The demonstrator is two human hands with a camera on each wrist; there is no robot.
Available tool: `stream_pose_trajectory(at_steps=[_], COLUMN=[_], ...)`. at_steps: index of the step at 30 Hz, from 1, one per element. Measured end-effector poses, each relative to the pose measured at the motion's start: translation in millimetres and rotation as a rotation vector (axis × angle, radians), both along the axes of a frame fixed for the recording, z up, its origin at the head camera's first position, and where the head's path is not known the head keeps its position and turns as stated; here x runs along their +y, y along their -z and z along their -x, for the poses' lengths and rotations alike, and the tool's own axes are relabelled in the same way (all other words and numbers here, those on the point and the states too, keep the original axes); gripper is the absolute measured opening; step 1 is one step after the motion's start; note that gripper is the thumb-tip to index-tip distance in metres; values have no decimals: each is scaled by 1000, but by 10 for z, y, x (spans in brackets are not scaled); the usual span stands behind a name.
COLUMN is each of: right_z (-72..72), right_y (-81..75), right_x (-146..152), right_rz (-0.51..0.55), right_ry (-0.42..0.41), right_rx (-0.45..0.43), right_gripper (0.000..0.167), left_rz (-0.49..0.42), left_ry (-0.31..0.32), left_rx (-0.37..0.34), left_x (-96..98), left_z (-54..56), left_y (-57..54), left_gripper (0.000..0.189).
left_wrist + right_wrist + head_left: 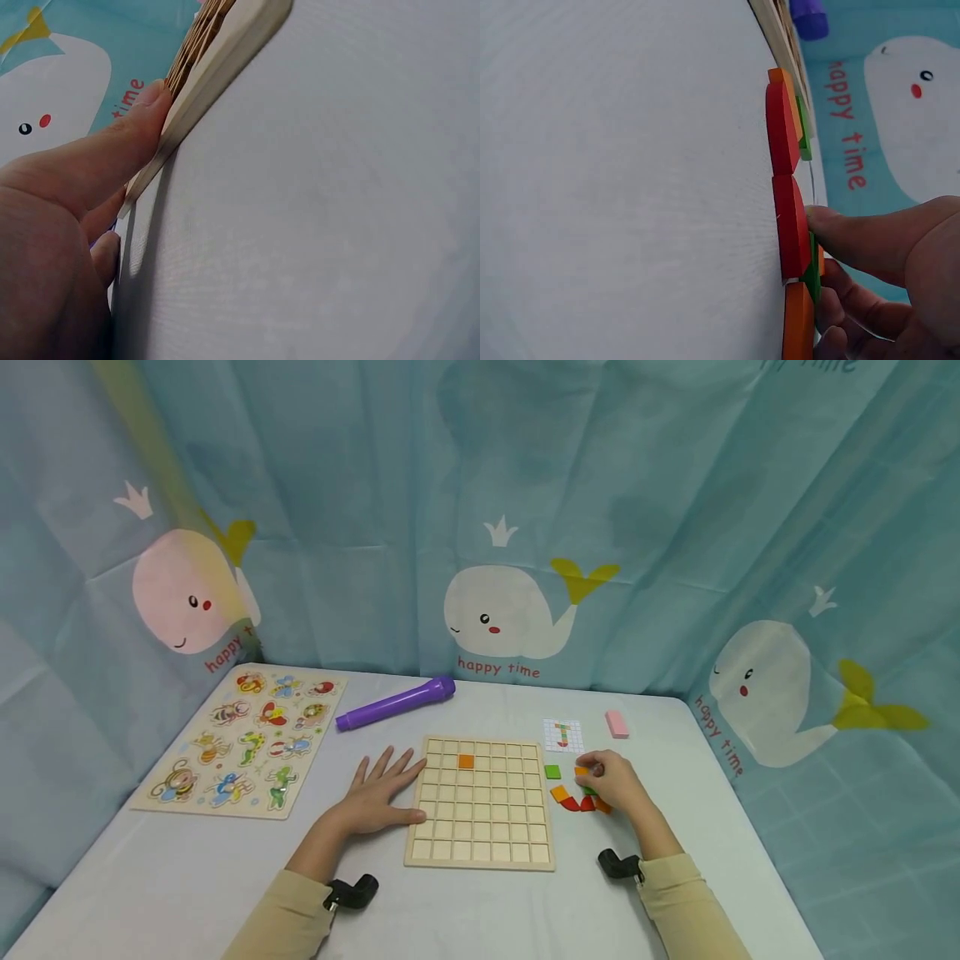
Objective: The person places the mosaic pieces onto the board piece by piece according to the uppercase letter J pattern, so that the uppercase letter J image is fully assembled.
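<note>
A wooden grid board (483, 867) lies on the white table with one orange square tile (467, 762) in an upper cell. My left hand (378, 797) rests against the board's left edge, fingers spread and straight; in the left wrist view the thumb (124, 142) touches its side. My right hand (615, 781) is over the loose tiles to the right of the board, thumb and fingers pinching an orange tile (581, 771). Around it lie a green square (552, 772), another orange tile (559, 793) and two red curved pieces (781, 127), with further green and orange tiles partly hidden by the hand.
Behind the tiles lie a small pattern card (562, 736) and a pink eraser-like block (617, 724). A purple toy microphone (396, 703) is beyond the board. An insect picture puzzle (206, 804) occupies the left. A whale-print curtain (360, 568) encloses the table.
</note>
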State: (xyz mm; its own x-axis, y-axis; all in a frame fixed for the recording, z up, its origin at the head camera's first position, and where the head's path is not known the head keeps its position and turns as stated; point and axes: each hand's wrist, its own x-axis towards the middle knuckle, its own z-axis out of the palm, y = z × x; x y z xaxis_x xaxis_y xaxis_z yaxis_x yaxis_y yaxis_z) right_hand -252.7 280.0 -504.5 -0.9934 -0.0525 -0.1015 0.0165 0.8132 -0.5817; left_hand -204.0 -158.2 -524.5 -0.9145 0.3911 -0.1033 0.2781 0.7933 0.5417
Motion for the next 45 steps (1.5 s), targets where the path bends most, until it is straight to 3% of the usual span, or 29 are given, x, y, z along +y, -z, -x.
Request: stream_pose_trajectory(at_steps=[8,15,29,45], right_z=[66,115,117,153], right_y=[-63,-101,-229,-223], right_x=[-26,-129,-463,-856], right_rz=[27,61,125,193], right_ry=[-14,-38,-113,-130], right_rx=[15,6,106,80], right_gripper=[18,24,21,15], left_rz=[-6,6,1,-17], left_ry=[0,-2,-2,8], left_rx=[1,-9,-5,2], left_x=[13,6,11,-4], left_z=[8,2,6,-11], left_y=[-28,-18,-6,-18], left_gripper=[95,95,95,95])
